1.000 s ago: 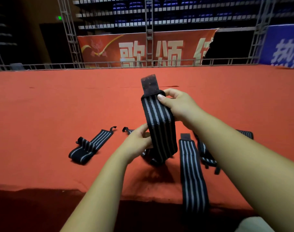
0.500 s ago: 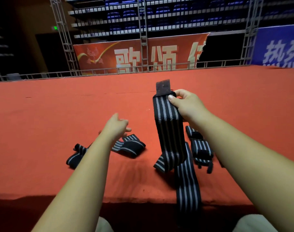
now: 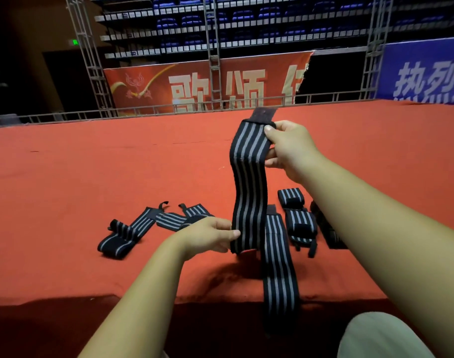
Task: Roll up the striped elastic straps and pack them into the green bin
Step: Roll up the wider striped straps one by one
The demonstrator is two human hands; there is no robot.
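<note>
The red-covered desk (image 3: 65, 189) fills most of our view, its near edge running across at 6 o'clock. We hold one striped strap (image 3: 249, 192) upright above the desk's middle, its length hanging in a soft wave from 12 o'clock down to 6. Our right grip (image 3: 290, 148) is closed on the top end, thumb pressed on the striped face just under the dark fastener tab (image 3: 263, 115). Our left grip (image 3: 207, 236) pinches the strap's lower left edge between thumb and fingers. Just beside it at 5 o'clock, a second long strap (image 3: 278, 267) lies flat and drapes over the desk's near edge. At 8 o'clock of the held strap, two loose straps (image 3: 127, 233) lie partly folded and overlapping on the desk. At 3 o'clock, two bundled straps (image 3: 300, 223) sit one behind the other, close together. Another dark strap (image 3: 324, 228) shows partly under our right forearm.
</note>
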